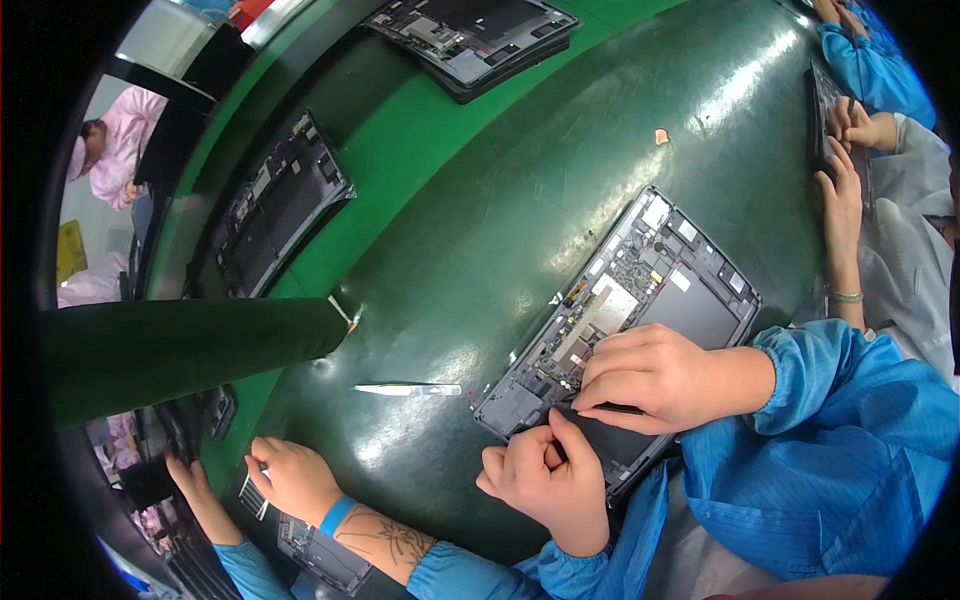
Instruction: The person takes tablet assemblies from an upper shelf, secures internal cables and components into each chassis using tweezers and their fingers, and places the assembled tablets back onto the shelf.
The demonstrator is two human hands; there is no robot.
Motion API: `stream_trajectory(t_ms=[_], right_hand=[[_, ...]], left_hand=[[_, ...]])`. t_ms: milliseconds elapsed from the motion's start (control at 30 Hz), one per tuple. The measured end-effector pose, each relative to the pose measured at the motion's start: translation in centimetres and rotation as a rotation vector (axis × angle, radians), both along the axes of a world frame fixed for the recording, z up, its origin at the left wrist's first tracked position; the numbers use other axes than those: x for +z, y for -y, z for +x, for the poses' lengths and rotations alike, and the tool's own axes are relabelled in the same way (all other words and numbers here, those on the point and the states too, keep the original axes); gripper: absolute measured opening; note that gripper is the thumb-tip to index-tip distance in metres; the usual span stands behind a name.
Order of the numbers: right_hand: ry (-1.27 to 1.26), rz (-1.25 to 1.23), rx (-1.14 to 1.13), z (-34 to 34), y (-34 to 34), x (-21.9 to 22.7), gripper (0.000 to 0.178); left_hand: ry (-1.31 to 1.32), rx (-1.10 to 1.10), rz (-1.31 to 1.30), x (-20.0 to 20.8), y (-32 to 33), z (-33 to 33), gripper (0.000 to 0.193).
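An opened flat device housing (pixel 700 300), like a tablet or thin laptop, lies at a slant on the green table, its circuit board, dark battery area and small parts exposed. Over its near end, my right hand (pixel 665 380) is closed in a pinch, the fingers bent down toward the inside. My left hand (pixel 555 485) is closed too, at the near left edge, thumb and forefinger together by a dark bit. A thin dark piece shows beneath my right fingers. What either pinch holds is too small and covered to name. Tweezers (pixel 408 390) lie left of the housing.
Similar opened housings lie at the upper left (pixel 275 205) and top, where they are stacked (pixel 475 40). A dark green post (pixel 200 345) juts in from the left. An orange scrap (pixel 661 136) lies beyond. Co-workers' hands (pixel 295 480) are at lower left and upper right.
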State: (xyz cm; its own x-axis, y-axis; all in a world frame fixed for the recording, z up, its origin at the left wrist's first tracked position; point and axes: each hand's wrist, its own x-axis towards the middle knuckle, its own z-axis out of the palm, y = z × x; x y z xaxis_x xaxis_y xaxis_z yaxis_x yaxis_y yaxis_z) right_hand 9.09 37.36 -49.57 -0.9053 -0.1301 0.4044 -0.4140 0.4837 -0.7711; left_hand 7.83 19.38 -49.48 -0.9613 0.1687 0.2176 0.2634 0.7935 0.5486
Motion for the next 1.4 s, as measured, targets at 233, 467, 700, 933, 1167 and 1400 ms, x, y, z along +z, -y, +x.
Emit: stream_trajectory(t_ms=[233,467,700,933,1167,1400], right_hand=[[-0.055,-0.022,-0.013,-0.5,-0.1,-1.3,0.014],[-0.059,0.028,0.014,-0.7,0.3,-1.4,0.016],[-0.082,-0.037,0.015,-0.8,0.8,-1.4,0.014],[-0.089,0.022,0.019,-0.8,1.1,-1.7,0.013],[-0.07,0.067,0.028,-0.7,1.1,-1.4,0.013],[-0.078,-0.037,0.019,-0.7,1.0,-1.6,0.012]], left_hand=[[-0.012,0.001,0.02,-1.0,-0.3,-0.3,0.031],[0.038,-0.018,-0.02,-0.4,0.0,-0.5,0.028],[0.038,-0.037,-0.028,-0.3,0.3,-0.7,0.027],[0.037,-0.046,-0.054,-0.3,0.5,-0.8,0.028],[0.052,-0.043,-0.042,-0.2,0.7,-0.8,0.029],[0.062,-0.048,-0.047,-0.1,0.7,-0.7,0.029]])
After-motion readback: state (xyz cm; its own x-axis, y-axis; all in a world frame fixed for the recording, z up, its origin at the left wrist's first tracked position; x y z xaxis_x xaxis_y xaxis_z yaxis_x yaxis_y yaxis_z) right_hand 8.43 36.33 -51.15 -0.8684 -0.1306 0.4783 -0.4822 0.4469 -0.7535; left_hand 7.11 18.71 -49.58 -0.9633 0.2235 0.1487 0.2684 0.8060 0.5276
